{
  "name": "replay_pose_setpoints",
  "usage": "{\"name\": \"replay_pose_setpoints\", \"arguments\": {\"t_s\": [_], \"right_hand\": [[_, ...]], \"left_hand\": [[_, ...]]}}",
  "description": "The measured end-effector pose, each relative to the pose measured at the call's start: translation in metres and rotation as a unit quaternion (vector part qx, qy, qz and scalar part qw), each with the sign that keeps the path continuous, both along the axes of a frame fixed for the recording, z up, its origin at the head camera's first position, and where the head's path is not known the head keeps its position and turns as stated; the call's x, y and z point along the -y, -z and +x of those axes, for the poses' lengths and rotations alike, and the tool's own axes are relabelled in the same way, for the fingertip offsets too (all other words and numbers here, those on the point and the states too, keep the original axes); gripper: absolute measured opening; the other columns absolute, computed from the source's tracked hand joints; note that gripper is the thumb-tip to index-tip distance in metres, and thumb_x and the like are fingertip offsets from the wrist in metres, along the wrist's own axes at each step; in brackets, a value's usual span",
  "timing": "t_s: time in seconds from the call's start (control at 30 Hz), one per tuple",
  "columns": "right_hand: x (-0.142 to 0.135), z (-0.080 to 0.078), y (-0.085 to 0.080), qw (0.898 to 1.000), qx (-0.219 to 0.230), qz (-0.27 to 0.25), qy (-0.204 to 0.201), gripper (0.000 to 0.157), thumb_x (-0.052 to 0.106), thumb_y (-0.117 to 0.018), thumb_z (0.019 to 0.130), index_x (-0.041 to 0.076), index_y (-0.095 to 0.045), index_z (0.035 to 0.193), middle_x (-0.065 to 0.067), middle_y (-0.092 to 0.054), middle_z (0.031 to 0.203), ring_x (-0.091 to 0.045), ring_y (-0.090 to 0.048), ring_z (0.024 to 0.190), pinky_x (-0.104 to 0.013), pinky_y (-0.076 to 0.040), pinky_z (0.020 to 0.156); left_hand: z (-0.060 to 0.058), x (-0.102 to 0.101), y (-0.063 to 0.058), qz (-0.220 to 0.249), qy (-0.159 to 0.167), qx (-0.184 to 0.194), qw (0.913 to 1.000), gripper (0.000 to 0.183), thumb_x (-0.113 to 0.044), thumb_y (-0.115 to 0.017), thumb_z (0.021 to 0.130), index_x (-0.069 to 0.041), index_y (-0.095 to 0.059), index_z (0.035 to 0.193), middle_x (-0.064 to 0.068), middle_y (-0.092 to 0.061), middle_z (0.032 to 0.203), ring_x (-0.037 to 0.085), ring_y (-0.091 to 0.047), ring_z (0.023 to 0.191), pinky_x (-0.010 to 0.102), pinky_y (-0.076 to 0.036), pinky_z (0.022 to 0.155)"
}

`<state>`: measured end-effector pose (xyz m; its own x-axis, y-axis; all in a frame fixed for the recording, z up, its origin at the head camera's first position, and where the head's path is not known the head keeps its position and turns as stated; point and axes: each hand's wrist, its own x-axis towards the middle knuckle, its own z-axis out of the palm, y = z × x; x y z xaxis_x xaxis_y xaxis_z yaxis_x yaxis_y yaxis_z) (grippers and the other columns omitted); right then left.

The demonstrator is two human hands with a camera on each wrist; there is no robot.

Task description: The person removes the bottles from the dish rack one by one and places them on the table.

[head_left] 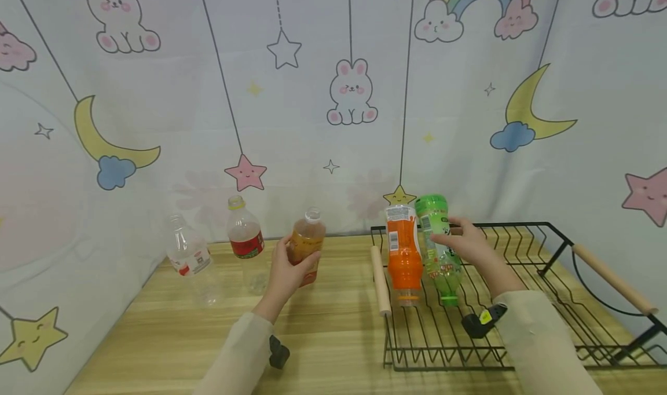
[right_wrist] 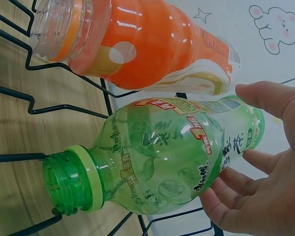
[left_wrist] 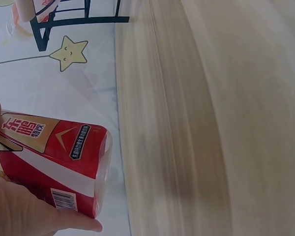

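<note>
Judging by how things lie, the step in hand is setting empty bottles neck-down in the black wire rack, and the green tea bottle looks to be the one being settled there. It stands inverted just beside the orange bottle, also neck-down, with the right hand at its upper part: that grip is wide, fingers relaxed along one side and thumb at the other (how firmly they press, I cannot tell). The left hand has a closed grip round the amber bottle with a red-and-gold label, which is neck-up and seems lifted just clear of the table, left of the rack. Two clear bottles, one with a red label, the other with a pale label, stand upright farther left. The next move probably calls for checking that the green one is steady, drawing the right hand away, then turning the amber one over and finding its neck a gap between the wires
</note>
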<state>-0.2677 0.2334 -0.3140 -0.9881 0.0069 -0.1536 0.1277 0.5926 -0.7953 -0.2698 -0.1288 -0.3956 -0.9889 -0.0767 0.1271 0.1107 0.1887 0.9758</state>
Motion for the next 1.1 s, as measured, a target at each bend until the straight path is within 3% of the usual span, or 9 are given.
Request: {"name": "replay_pose_setpoints", "arguments": {"t_s": [0.23, 0.5, 0.77, 0.97, 1.1], "right_hand": [[0.000, -0.001, 0.002, 1.000, 0.008, 0.015, -0.003, 0.090, 0.040, -0.060, 0.093, -0.004, -0.007, 0.152, -0.036, -0.020, 0.150, -0.052, -0.028, 0.133, -0.063, -0.032, 0.104], [-0.001, -0.002, 0.006, 0.999, 0.017, 0.030, -0.007, 0.093, 0.041, -0.061, 0.092, -0.007, -0.006, 0.150, -0.039, -0.019, 0.148, -0.055, -0.029, 0.132, -0.063, -0.034, 0.103], [-0.001, -0.002, 0.009, 0.999, 0.027, 0.030, -0.022, 0.094, 0.038, -0.063, 0.091, -0.009, -0.006, 0.149, -0.040, -0.028, 0.143, -0.053, -0.040, 0.125, -0.062, -0.041, 0.097], [-0.002, 0.000, 0.011, 0.999, 0.023, 0.031, -0.031, 0.093, 0.036, -0.064, 0.091, -0.012, -0.008, 0.147, -0.038, -0.039, 0.136, -0.045, -0.051, 0.113, -0.051, -0.049, 0.086], [-0.002, 0.001, 0.012, 0.998, 0.025, 0.029, -0.050, 0.086, 0.036, -0.064, 0.091, -0.009, -0.017, 0.147, -0.031, -0.049, 0.128, -0.037, -0.055, 0.105, -0.041, -0.049, 0.076]], "left_hand": [[-0.003, 0.001, 0.006, -0.048, -0.020, -0.014, 0.9985, 0.081, -0.040, -0.074, 0.084, -0.010, -0.027, 0.144, 0.016, -0.033, 0.140, 0.037, -0.044, 0.126, 0.053, -0.042, 0.101], [-0.006, 0.001, 0.012, -0.039, -0.027, -0.008, 0.9988, 0.084, -0.043, -0.072, 0.085, -0.007, -0.025, 0.145, 0.018, -0.035, 0.142, 0.037, -0.044, 0.127, 0.054, -0.038, 0.104], [-0.007, 0.000, 0.016, -0.037, -0.033, 0.003, 0.9987, 0.089, -0.044, -0.071, 0.085, -0.005, -0.021, 0.147, 0.021, -0.034, 0.142, 0.039, -0.042, 0.130, 0.054, -0.038, 0.105], [-0.009, -0.001, 0.017, -0.035, -0.039, -0.001, 0.9986, 0.087, -0.041, -0.071, 0.086, -0.004, -0.022, 0.147, 0.021, -0.036, 0.141, 0.039, -0.042, 0.129, 0.054, -0.039, 0.104], [-0.009, -0.002, 0.019, -0.038, -0.045, -0.001, 0.9982, 0.084, -0.040, -0.071, 0.086, -0.003, -0.024, 0.145, 0.022, -0.036, 0.142, 0.040, -0.041, 0.131, 0.055, -0.037, 0.106]]}}
